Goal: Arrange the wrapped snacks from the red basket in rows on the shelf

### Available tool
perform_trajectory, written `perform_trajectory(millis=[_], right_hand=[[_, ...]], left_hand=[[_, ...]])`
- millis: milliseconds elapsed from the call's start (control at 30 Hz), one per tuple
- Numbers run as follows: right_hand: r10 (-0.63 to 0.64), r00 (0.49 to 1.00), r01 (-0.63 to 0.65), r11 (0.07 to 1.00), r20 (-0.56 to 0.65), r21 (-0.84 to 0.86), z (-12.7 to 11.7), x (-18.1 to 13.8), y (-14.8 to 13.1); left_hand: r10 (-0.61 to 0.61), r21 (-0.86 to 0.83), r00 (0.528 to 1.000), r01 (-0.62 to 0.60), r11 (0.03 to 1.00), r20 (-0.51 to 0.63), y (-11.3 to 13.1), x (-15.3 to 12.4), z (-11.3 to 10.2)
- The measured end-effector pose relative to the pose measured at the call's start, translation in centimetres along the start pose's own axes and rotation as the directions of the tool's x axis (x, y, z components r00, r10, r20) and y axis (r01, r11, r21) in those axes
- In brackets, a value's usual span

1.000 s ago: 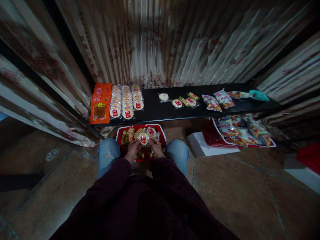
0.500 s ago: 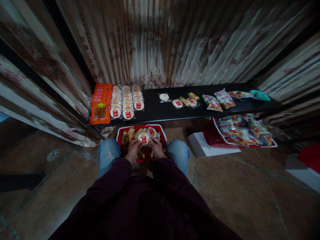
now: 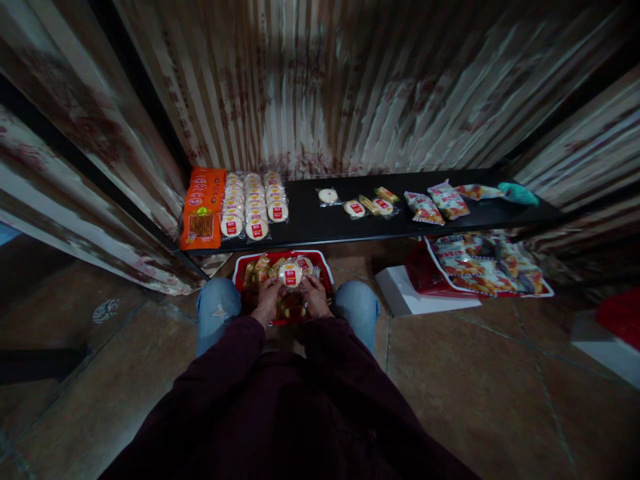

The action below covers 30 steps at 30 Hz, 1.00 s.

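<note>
Between my knees, over a red basket with a white rim [image 3: 325, 268], both my hands hold one round white cracker in a clear wrapper [image 3: 290, 274] with a red label. My left hand [image 3: 269, 298] pinches its left edge, and my right hand [image 3: 315, 296] grips the right edge. Below and around them the basket holds several gold-wrapped snacks [image 3: 261, 267] and another wrapped round cracker [image 3: 305, 265]. Ahead on the black shelf [image 3: 305, 230], overlapping rows of the same crackers [image 3: 257, 228] lie beside an orange snack bag [image 3: 204, 207].
Farther right on the shelf are a few loose crackers [image 3: 355, 209], gold packets [image 3: 387, 194], several white-and-orange snack bags [image 3: 424, 207] and a green packet [image 3: 519, 193]. A second red basket [image 3: 419, 268] full of snack bags leans on a white box [image 3: 400, 293]. Patterned curtain hangs behind.
The held cracker has shifted very slightly to the right and up between my fingers. Both hands keep their hold, and the things on the shelf stay as they were.
</note>
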State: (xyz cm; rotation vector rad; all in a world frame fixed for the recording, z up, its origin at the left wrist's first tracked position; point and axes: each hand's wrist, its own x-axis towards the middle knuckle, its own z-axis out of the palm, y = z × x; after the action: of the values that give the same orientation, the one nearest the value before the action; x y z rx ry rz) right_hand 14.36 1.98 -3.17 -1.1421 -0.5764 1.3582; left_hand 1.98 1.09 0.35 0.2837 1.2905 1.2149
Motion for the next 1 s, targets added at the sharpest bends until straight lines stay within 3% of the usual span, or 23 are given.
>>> perform_trajectory(millis=[533,1000], right_hand=[[0.04,0.997,-0.039,0.999,-0.066,0.019,0.6,-0.1,-1.4],[-0.024,0.997,0.024,1.0,0.07,-0.012,1.5,1.4,-3.2]], left_hand=[[0.138,0.094,0.989,-0.133,0.987,-0.052,0.5,0.0,1.0],[0.274,0.088,0.961,-0.272,0.958,-0.017,2.0,0.9,2.6]])
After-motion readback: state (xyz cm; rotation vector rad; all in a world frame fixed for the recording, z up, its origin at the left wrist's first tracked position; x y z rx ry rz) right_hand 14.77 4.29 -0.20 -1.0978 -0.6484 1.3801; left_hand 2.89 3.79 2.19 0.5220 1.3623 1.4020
